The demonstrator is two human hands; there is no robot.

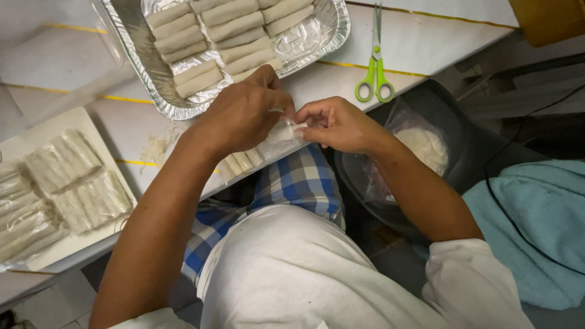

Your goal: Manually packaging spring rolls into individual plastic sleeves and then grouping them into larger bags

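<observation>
Table (420, 45), white with thin yellow lines, carries the largest item, a foil tray (320, 36) filled with rows of pale finished spring rolls (234, 30). At my left I see a flat white board (97, 131) bearing wrapped bundles of rolls (67, 183), and beyond the right wrist a dark bowl (359, 176) lined with clear plastic that holds a white mound of filling or dough (426, 146); I cannot tell which. Green-handled scissors (375, 76) lie closed near the table edge, well apart from both hands.

Wrapper (283, 131), thin, pale and translucent, sits at the table's near edge between the two hands, just beside a short row of rolls (241, 161) lying along that edge. I judge it very light, soft and limp, prone to tearing and likely tacky where damp, so I would take it by its loose edge or corner with fingertip pads only, not across its middle.

Left hand (244, 113) arches over the wrapper, fingers curled nearly shut, thumb and forefinger pinching its near corner. Right hand (335, 125) meets it from the opposite side, fingertips (303, 125) closed in a fine pinch on the wrapper's other edge, the remaining fingers folded loosely.
</observation>
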